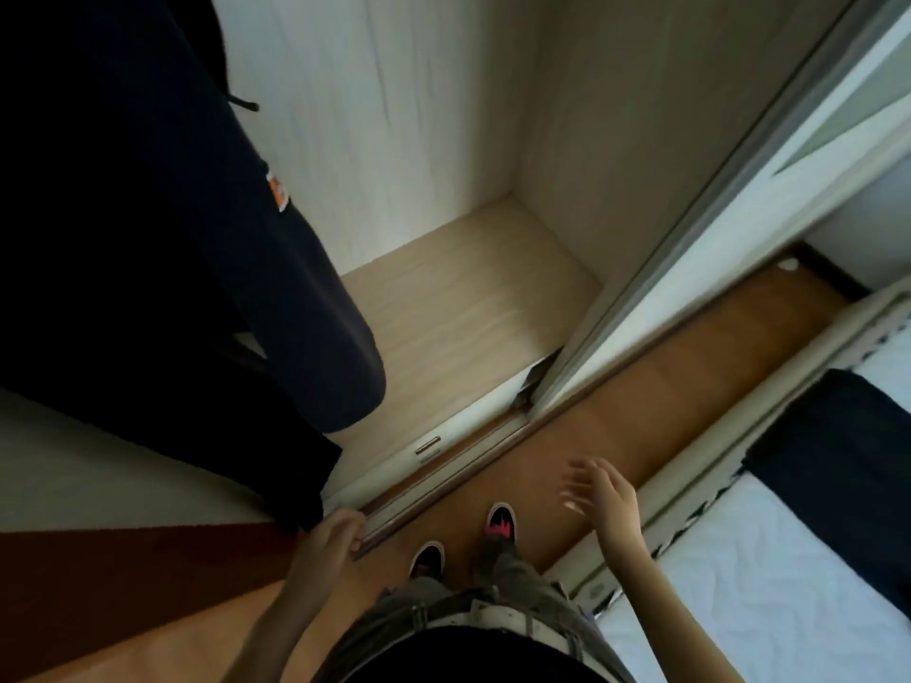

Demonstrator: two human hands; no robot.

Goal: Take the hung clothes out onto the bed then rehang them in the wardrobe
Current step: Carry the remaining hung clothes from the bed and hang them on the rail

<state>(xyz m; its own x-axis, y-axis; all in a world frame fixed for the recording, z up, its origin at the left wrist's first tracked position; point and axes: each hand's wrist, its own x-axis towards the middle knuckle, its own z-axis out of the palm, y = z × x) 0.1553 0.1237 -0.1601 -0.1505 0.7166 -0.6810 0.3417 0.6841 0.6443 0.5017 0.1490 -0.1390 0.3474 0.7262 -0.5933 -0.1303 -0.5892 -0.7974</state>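
I stand at the open wardrobe (468,298), both hands empty. My left hand (335,537) hangs loosely curled by the door track; my right hand (599,495) has its fingers spread, blurred. One dark garment (162,239) hangs inside on the left. One more dark garment (838,431) lies on the bed (769,584). Two shoes below.

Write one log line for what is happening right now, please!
left hand: empty, near wardrobe track | right hand: open, empty | navy garment: hanging in wardrobe | dark garment: on bed
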